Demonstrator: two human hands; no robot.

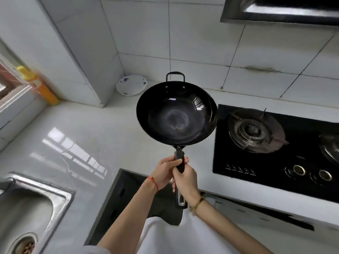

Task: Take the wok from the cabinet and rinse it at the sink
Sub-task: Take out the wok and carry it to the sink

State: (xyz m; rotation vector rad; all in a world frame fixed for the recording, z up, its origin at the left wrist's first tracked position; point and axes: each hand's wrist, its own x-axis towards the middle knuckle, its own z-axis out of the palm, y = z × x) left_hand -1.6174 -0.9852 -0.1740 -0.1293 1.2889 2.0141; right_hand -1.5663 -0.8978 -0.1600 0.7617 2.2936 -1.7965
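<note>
A white glossy stone countertop is seen beneath everything, with a stainless steel sink set in at lower left and a black glass gas hob at right. A round black steel wok is held level above the countertop, between sink and hob. Its long black handle is gripped by both hands: the left hand is curled round it nearer the bowl, the right hand clamped just behind.

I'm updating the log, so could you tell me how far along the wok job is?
Done: the wok is out. In hand: left hand and right hand both grip its handle above the counter. Left: carrying it to the sink and rinsing.
</note>
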